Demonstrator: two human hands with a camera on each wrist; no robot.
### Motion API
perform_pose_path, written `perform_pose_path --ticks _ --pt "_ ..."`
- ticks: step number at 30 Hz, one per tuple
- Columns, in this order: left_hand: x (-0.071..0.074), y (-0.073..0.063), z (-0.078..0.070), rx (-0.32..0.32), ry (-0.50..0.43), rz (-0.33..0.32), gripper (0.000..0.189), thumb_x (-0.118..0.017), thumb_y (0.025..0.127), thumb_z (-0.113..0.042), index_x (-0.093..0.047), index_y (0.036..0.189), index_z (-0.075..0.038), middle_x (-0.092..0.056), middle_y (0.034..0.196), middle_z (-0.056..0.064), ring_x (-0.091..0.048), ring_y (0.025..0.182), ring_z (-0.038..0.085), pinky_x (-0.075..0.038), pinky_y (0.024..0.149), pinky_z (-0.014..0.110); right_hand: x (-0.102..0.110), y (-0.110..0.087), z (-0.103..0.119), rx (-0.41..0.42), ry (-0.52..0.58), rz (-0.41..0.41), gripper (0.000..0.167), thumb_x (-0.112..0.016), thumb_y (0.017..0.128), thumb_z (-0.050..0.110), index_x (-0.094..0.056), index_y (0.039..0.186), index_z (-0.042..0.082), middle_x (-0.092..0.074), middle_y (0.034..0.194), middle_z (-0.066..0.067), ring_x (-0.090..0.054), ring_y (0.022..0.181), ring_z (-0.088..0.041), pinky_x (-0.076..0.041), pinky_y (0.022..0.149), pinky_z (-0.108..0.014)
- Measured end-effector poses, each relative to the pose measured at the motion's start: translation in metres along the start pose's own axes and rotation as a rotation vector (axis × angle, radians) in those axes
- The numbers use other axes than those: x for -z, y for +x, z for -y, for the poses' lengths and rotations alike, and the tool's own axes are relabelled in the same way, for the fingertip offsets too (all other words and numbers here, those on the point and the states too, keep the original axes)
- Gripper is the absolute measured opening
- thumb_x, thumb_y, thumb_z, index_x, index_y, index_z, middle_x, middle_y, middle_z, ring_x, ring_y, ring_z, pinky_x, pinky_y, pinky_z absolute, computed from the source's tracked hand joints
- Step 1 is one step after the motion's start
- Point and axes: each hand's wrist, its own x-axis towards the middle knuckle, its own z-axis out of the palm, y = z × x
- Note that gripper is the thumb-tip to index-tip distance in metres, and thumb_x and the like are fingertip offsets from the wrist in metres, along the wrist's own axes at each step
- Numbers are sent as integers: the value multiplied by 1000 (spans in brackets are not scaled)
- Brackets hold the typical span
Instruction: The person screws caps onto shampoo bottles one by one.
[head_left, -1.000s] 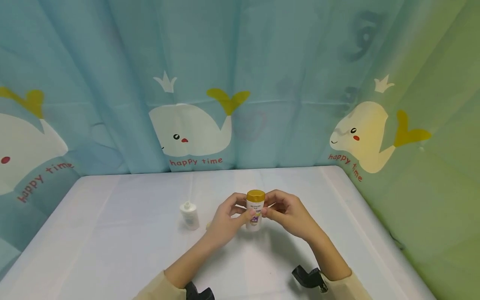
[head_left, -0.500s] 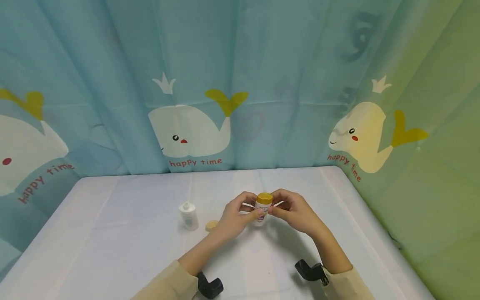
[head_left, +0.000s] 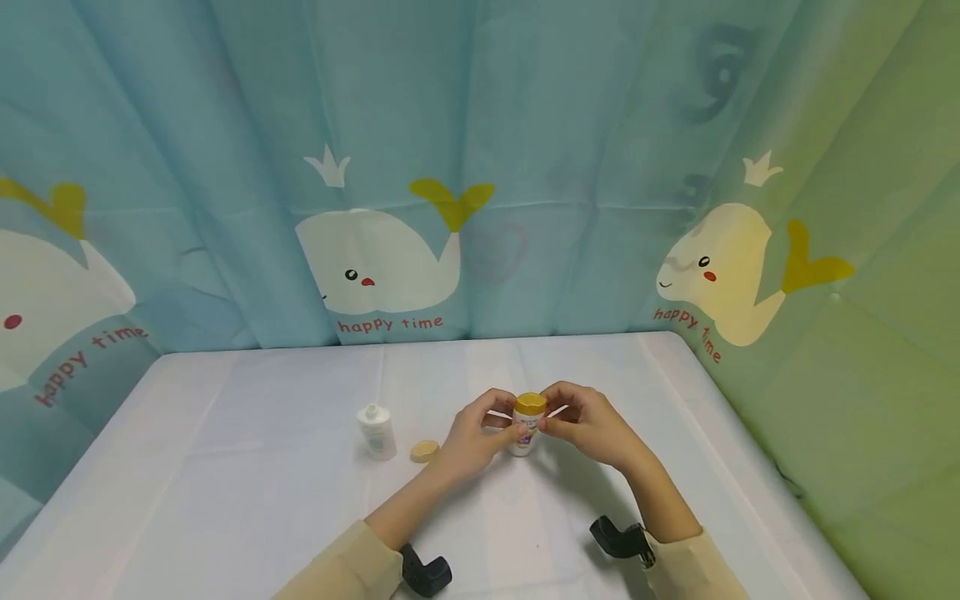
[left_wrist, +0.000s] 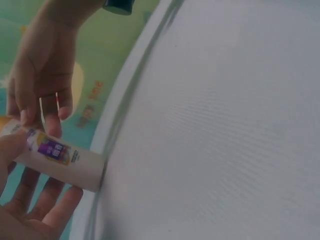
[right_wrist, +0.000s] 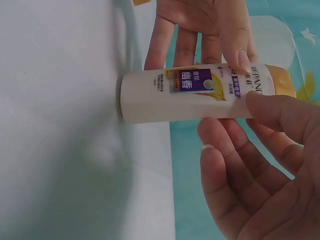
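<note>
Between my hands in the head view stands a white toiletry bottle (head_left: 524,435) with a gold cap (head_left: 530,404). My left hand (head_left: 474,440) holds its left side, thumb across the front and fingers behind. From the other side my right hand (head_left: 588,426) pinches it just below the cap, thumb in front. A purple label patch (right_wrist: 192,80) faces out in the right wrist view. The bottle's base meets the white tabletop in both wrist views, and the cap end is partly hidden by my left thumb in the left wrist view.
To the left stands another white bottle (head_left: 377,435), its narrow neck uncovered. A loose light-gold cap (head_left: 424,452) lies between it and my left forearm. Black wrist mounts (head_left: 426,572) jut from both sleeves. A blue-green whale-print curtain (head_left: 525,167) hangs behind the table.
Both hands have shifted right with the gold-capped bottle, which rose slightly and came down again. The loose cap, mostly hidden behind my left hand before, now shows fully.
</note>
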Motion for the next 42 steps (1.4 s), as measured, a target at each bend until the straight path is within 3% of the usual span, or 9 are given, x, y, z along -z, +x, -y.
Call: perform_pose_path --ticks 11,22,27,33,36,42 --pt "2 -3 1 36 -18 10 32 -74 91 -23 -59 119 -18 -64 118 2 -66 105 19 -56 85 31 0 2 2 -11 -50 12 23 -76 87 13 -67 108 9 -69 105 -6 -66 94 -22 -56 83 -32" --pt "11 -9 -8 30 -47 -6 43 -78 88 -19 -56 124 -15 -61 121 10 -63 114 28 -55 94 36 8 -2 18 19 -65 -40 34 -79 85 9 -66 115 15 -69 113 -3 -68 101 -25 -57 86 -35" --pt "24 -13 -18 8 -47 -26 44 -77 88 -18 -55 126 -18 -59 127 16 -60 119 36 -52 99 44 13 -6 30 64 -89 -103 36 -79 85 10 -66 117 17 -69 117 0 -68 105 -30 -57 87 -40" --pt "40 -24 -39 11 24 -66 48 -78 88 -20 -53 129 -24 -61 126 0 -58 121 21 -51 101 41 12 -11 46 139 -98 -141 38 -79 85 10 -65 120 17 -68 117 2 -68 107 -29 -57 86 -34" --pt "48 -30 -47 -24 39 -96 50 -79 86 -18 -54 129 -23 -61 124 -3 -58 120 20 -52 100 38 8 -11 53 191 -110 -142 40 -79 85 9 -64 121 18 -68 118 1 -68 107 -23 -58 83 -33" --pt "65 -44 -63 -114 44 -141 50 -79 85 -12 -55 128 -15 -62 125 3 -60 119 23 -53 98 34 -5 -4 61 268 -141 -114 43 -79 86 12 -64 125 20 -67 122 4 -68 106 -16 -58 80 -33"
